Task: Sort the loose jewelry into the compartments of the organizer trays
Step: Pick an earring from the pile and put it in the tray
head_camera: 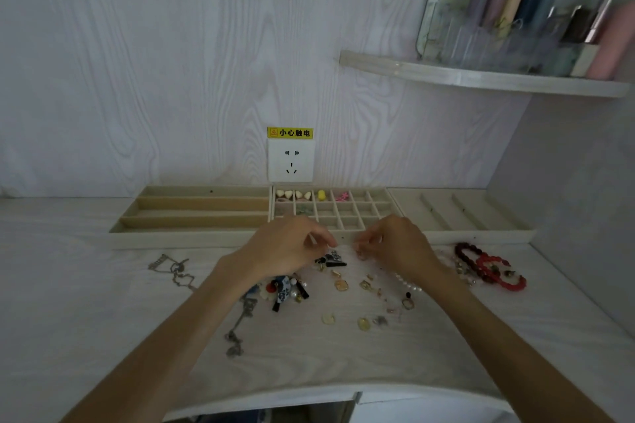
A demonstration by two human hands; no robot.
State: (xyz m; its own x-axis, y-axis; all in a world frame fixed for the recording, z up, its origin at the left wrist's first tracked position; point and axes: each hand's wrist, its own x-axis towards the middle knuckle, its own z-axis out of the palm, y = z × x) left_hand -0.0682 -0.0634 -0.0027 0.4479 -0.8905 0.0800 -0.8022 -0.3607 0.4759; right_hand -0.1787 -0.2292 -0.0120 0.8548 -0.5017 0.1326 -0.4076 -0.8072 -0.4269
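Fingers of our left hand (292, 247) and right hand (395, 244) curl toward each other, seemingly pinching something tiny; what, we cannot tell. Both hover at the front edge of the beige gridded organizer tray (343, 213), with the loose jewelry scatter (343, 285) on the pale woodgrain surface (103, 285) below. Risk: a small piece slips and drops into the pile or the wrong compartment.

Wall: pale wood-grain panelling (154, 62) behind the desk.
Socket: white wall outlet (290, 161), centre, just above the desk.
Sticker: yellow warning label (290, 132) touching the outlet's top edge.
Shelf: curved white ledge (481, 77), upper right, carrying pastel bottles (515, 7).
Desk: white wood-grain top (86, 285).
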